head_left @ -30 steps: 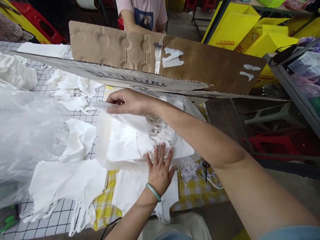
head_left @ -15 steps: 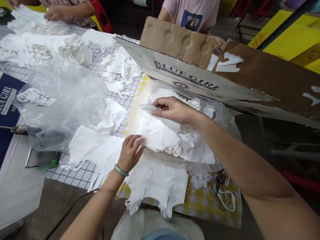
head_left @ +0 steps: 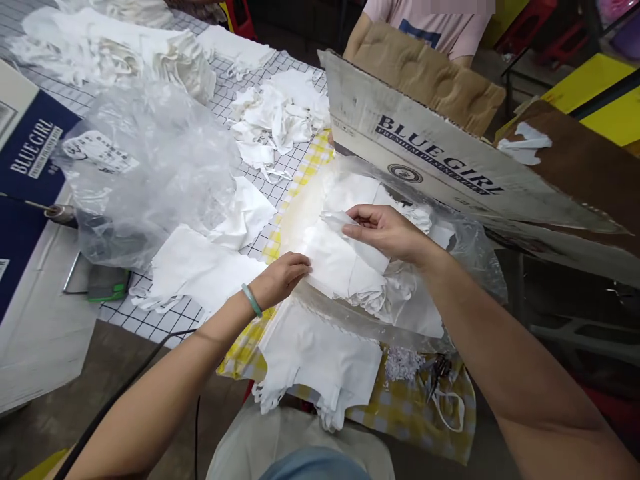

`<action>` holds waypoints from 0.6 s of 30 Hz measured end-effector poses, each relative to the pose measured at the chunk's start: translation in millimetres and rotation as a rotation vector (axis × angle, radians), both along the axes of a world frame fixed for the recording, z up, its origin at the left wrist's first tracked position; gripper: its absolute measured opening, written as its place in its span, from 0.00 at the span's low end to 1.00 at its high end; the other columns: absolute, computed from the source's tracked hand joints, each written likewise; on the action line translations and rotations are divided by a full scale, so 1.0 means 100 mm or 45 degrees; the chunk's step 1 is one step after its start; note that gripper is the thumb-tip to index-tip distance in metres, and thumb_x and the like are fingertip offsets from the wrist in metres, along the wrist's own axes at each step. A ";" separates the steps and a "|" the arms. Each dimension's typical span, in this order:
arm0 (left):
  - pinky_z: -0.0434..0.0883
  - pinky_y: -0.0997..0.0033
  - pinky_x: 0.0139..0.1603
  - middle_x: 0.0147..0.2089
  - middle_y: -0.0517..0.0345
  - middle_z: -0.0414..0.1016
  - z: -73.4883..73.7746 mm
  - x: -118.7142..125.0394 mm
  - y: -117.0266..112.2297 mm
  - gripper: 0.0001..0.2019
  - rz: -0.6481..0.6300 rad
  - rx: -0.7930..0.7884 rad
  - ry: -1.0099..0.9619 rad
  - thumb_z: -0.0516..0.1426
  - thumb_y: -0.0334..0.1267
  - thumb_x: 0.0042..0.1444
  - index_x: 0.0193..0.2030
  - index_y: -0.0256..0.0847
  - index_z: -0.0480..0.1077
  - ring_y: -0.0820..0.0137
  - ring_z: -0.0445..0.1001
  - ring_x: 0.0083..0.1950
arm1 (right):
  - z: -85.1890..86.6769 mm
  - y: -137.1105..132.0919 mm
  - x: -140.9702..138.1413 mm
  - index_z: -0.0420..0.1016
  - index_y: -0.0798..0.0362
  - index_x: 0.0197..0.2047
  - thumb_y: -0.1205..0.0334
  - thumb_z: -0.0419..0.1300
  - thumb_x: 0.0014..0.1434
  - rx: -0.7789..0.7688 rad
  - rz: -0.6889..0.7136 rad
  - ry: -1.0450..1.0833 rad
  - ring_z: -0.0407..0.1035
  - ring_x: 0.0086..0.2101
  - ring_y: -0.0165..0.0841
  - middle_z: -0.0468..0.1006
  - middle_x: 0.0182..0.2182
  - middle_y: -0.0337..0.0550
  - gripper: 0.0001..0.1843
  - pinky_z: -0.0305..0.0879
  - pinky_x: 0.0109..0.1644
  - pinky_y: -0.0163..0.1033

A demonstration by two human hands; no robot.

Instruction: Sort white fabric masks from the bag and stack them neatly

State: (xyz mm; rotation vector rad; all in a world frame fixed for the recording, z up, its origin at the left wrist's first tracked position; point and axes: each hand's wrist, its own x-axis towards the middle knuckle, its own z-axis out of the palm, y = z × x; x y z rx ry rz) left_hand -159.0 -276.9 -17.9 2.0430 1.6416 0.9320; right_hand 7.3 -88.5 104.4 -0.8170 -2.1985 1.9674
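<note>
My right hand [head_left: 385,230] pinches the upper edge of a clear plastic bag [head_left: 450,267] that holds folded white fabric pieces [head_left: 345,267]. My left hand [head_left: 280,277], with a green bangle on the wrist, grips the bag's left edge beside the white stack, fingers curled. The bag lies on a yellow checked cloth [head_left: 295,193]. Below it a flat white garment piece [head_left: 320,357] hangs over the table's front edge.
A "Blue Girl" cardboard box [head_left: 440,160] stands open behind the bag, with a person in a pink shirt [head_left: 440,20] beyond it. Crumpled clear plastic [head_left: 145,167] and white fabric piles [head_left: 280,120] cover the gridded table at left. Small scissors [head_left: 437,370] lie at right.
My left hand went from flat on the lower stack to curled on the bag's left edge. My right hand kept its pinch. The view swung left and down.
</note>
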 end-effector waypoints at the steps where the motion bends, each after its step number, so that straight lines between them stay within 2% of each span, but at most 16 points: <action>1: 0.73 0.62 0.46 0.46 0.45 0.74 0.02 -0.02 0.02 0.12 -0.015 -0.020 -0.022 0.47 0.32 0.64 0.43 0.37 0.72 0.66 0.72 0.47 | -0.02 -0.01 -0.01 0.76 0.49 0.38 0.49 0.64 0.51 -0.001 0.002 0.000 0.69 0.36 0.33 0.76 0.34 0.41 0.15 0.64 0.39 0.37; 5: 0.72 0.64 0.43 0.41 0.47 0.74 0.21 -0.04 0.12 0.13 -0.026 -0.061 -0.056 0.46 0.34 0.65 0.41 0.37 0.72 0.67 0.71 0.42 | -0.09 -0.06 -0.08 0.76 0.52 0.39 0.48 0.62 0.53 0.080 0.028 -0.049 0.68 0.36 0.34 0.76 0.35 0.42 0.16 0.64 0.39 0.38; 11: 0.68 0.67 0.39 0.36 0.51 0.71 0.56 -0.03 0.38 0.11 0.061 0.073 0.010 0.48 0.37 0.65 0.38 0.37 0.70 0.68 0.69 0.39 | -0.18 -0.19 -0.14 0.73 0.51 0.39 0.49 0.57 0.58 0.169 0.131 -0.118 0.67 0.37 0.32 0.74 0.35 0.39 0.14 0.63 0.40 0.36; 13: 0.67 0.68 0.38 0.34 0.52 0.70 0.61 -0.04 0.47 0.12 0.087 0.092 0.011 0.48 0.38 0.65 0.36 0.37 0.70 0.68 0.69 0.38 | -0.22 -0.24 -0.12 0.71 0.51 0.42 0.50 0.57 0.58 0.156 0.115 -0.110 0.67 0.40 0.33 0.74 0.38 0.40 0.15 0.63 0.42 0.37; 15: 0.67 0.69 0.37 0.34 0.52 0.70 0.63 -0.03 0.56 0.12 0.098 0.086 -0.008 0.49 0.38 0.64 0.36 0.36 0.70 0.68 0.69 0.38 | -0.27 -0.29 -0.09 0.68 0.50 0.48 0.51 0.61 0.54 0.150 0.089 -0.134 0.68 0.42 0.34 0.74 0.43 0.40 0.20 0.64 0.44 0.37; 18: 0.67 0.70 0.35 0.34 0.53 0.70 0.66 -0.01 0.67 0.11 0.103 0.069 -0.061 0.50 0.38 0.64 0.35 0.36 0.70 0.69 0.70 0.37 | -0.36 -0.34 -0.04 0.66 0.48 0.51 0.53 0.65 0.49 0.234 0.019 -0.248 0.69 0.40 0.35 0.75 0.42 0.39 0.26 0.65 0.42 0.38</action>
